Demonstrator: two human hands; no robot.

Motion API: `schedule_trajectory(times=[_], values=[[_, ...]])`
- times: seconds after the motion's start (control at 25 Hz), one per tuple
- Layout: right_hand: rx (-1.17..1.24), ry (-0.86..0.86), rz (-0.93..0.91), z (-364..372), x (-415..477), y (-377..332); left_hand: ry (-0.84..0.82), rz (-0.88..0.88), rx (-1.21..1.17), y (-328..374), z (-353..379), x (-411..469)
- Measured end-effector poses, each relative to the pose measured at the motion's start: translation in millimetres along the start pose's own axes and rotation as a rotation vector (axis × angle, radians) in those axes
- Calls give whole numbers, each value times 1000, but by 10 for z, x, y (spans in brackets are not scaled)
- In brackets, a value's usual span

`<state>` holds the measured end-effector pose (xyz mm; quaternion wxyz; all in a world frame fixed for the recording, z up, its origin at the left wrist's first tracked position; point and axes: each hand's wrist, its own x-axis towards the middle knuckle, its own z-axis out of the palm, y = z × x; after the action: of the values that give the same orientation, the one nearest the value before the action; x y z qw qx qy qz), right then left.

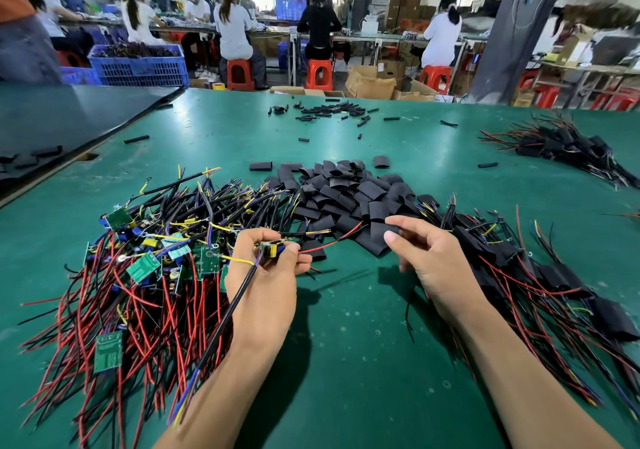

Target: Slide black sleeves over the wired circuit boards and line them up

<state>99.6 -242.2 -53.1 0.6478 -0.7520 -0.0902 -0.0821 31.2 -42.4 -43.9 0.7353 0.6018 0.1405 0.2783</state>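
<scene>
circuit board [273, 250] | left hand [266, 275] grip holds it | right hand [426, 258] grip pinching black sleeve [375, 237]

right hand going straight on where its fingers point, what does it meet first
A black sleeve at the near edge of the pile, just ahead of the right hand; its fingertips may already touch it.

I count one circuit board [272, 249] in my left hand [266, 275] and one black sleeve [377, 237] pinched in my right hand [426, 258]. The one table [346, 344] carries four heaps, each with too many pieces to count: bare wired boards [145, 268], loose sleeves [346, 192], sleeved boards [519, 268], and a bundle [561, 147] towards the far right corner.
</scene>
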Motion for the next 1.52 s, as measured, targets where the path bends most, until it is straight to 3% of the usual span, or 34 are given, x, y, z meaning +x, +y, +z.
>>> schedule_trajectory(times=[0.56, 1.52], values=[[161, -46, 40, -6, 32, 80, -20, 4, -1, 25, 1, -15], [117, -74, 156, 13, -19, -50, -69, 85, 77, 28, -1, -41]])
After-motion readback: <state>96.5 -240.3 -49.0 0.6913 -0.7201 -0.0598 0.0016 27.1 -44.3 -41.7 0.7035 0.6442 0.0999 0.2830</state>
